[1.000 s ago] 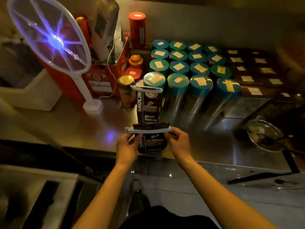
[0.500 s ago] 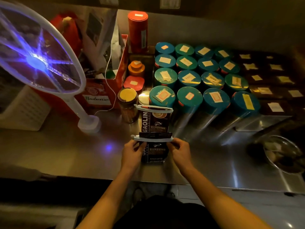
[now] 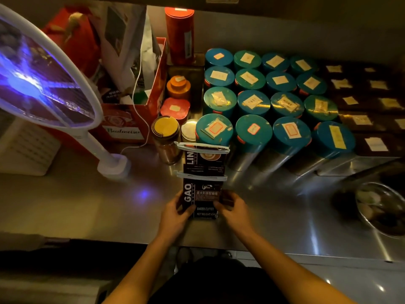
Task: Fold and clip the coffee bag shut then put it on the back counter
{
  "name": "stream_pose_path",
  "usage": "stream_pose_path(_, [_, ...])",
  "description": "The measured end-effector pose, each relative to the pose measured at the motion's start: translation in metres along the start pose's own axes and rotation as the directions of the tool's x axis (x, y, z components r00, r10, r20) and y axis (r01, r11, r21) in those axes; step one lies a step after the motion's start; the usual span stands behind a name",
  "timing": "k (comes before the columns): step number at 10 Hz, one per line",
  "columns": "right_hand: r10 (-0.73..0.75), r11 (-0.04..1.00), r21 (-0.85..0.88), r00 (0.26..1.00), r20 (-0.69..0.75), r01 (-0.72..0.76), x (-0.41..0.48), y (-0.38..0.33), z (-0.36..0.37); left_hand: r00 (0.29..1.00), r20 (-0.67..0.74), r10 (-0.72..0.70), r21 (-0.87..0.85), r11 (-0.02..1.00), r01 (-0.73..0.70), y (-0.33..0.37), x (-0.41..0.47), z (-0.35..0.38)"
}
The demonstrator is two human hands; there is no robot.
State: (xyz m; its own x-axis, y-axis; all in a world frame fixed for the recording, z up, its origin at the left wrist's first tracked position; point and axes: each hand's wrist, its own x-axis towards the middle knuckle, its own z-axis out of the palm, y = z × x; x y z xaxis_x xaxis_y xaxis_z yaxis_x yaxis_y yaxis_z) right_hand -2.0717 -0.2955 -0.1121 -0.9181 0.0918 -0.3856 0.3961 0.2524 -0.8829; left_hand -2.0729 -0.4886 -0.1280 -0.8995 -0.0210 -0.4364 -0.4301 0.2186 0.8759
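Now your clipped coffee bag [image 3: 202, 197] stands on the tabletop [image 3: 65, 205].
Left hand [image 3: 175, 212] and right hand [image 3: 233, 211] clasp its lower sides; it looks soft, so hold low.

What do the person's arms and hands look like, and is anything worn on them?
Both forearms are bare up to the bottom edge of the picture: no sleeves show. The left hand and the right hand have no gloves. I see no ring, watch or bracelet, though the light is dim.
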Motion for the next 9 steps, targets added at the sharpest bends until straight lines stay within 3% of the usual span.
stream_pose_path(1, [0.022, 0.998, -0.052, 0.999, -0.024, -0.023, 0.001, 0.006, 0.000, 0.999, 0.038, 0.011, 0.075, 0.997, -0.014, 0.001, 0.006, -0.005])
stream_pose_path(5, [0.003, 0.990, -0.144, 1.000, -0.024, -0.006, 0.007, 0.001, 0.000, 0.998, 0.058, -0.015, 0.112, 0.994, 0.009, -0.001, 0.015, -0.007])
stream_pose_path(8, [-0.106, 0.968, -0.235, 0.991, -0.084, 0.083, -0.013, -0.010, -0.004, 0.994, 0.009, 0.113, 0.161, 0.980, -0.113, 0.008, -0.006, -0.003])
stream_pose_path(9, [-0.129, 0.955, -0.284, 0.985, -0.117, 0.091, -0.024, -0.008, -0.003, 0.985, -0.076, 0.152, 0.243, 0.961, -0.130, 0.010, -0.013, -0.008])
